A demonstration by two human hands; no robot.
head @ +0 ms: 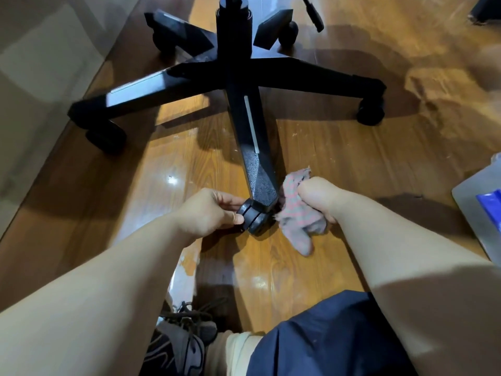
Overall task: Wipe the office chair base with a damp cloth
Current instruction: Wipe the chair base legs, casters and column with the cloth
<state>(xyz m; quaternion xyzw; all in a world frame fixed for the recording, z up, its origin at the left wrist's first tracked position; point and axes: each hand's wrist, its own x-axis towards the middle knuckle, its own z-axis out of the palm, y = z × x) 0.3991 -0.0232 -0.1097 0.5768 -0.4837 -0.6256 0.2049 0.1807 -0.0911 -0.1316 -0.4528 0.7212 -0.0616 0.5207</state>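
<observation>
Wood floor [339, 147]: chair base [244, 77], shoe [179, 346].

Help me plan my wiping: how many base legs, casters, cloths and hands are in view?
base legs: 5
casters: 5
cloth: 1
hands (left hand pinching the near caster, right hand gripping the cloth): 2
total: 13

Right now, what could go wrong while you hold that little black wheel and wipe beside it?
The left hand pinches the black twin-wheel caster; if it spins, fingers might get nipped. The pink-and-grey striped cloth, gripped by the right hand, hangs beside the caster and could snag underneath.
</observation>
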